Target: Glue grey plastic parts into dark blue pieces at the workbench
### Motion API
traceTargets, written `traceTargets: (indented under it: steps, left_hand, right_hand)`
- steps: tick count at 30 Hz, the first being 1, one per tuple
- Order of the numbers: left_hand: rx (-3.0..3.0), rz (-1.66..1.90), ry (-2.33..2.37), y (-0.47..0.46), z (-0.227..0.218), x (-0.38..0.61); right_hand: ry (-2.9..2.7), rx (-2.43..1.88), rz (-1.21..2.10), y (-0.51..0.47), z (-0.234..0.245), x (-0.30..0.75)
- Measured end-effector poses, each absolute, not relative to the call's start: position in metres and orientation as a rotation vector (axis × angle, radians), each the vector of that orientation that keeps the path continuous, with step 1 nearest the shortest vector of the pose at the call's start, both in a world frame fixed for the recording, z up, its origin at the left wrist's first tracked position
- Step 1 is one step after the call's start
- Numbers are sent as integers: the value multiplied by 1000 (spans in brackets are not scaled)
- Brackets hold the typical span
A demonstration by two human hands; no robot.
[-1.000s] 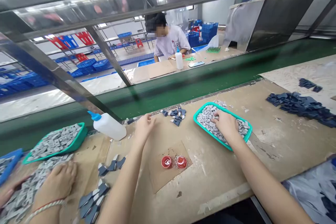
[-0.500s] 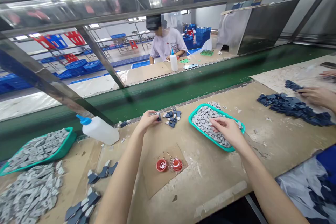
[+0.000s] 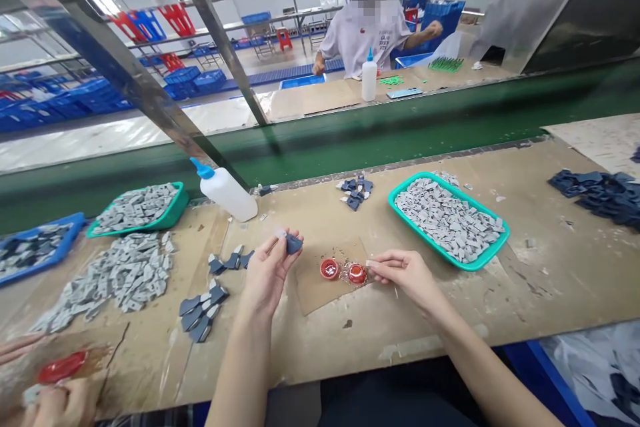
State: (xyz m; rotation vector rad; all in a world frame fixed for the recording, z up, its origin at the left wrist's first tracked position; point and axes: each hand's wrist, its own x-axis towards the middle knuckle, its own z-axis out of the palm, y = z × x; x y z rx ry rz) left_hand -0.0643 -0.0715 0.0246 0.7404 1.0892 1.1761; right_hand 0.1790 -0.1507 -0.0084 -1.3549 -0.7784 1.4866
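My left hand (image 3: 267, 270) is closed around a dark blue-grey plastic piece (image 3: 294, 244), held above the cardboard. Between the fingertips of my right hand (image 3: 405, 275) is a small light grey piece (image 3: 369, 264), right beside a red cup (image 3: 357, 274) with glossy contents. Just left of it sits a second red cup (image 3: 329, 269) with a shiny wet inside. Both cups rest on a cardboard square (image 3: 313, 297). To the right stands a green basket (image 3: 473, 265) full of small light grey pieces. Several dark pieces with light tips (image 3: 203, 310) lie left of my left arm.
A white squeeze bottle (image 3: 230, 193) leans near the green belt (image 3: 320, 147). Grey pieces (image 3: 135, 273) are heaped at left, before another green basket (image 3: 175, 207). A co-worker's hand (image 3: 65, 403) is at lower left; another person (image 3: 370, 33) sits opposite. Dark pieces (image 3: 600, 193) lie far right.
My right hand has left the green basket and come to the red cups with a small grey piece. My left hand has drawn back from the far dark pieces. The view has shifted.
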Motion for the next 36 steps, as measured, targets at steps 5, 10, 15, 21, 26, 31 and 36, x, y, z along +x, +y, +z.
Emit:
traceTargets:
  steps: [5,10,15,21,26,31,36]
  left_hand:
    - [713,1290,1114,-110,12,-67]
    - [644,1305,1192,-133,4,-69]
    - [629,1357,1206,-142,1,-62]
    - [694,1325,1175,-150,-4,-35]
    - [802,1219,1088,-155,0,-6]
    - [853,1192,1087,-154,7,5]
    - [972,1147,1083,-155,7,5]
  right_hand:
    - [-779,-1381,1521,-151,-16,164]
    - [-774,-1424,1535,-151,-21,158]
    - [-798,-1424,1546,-150,-18,160]
    - [-791,-1290,1609,-156,0,169]
    - [-840,-1218,1601,-162,24,170]
    - [-909,-1237,1612,-162,31,167]
    - [-957,-1274,1675,-161,26,168]
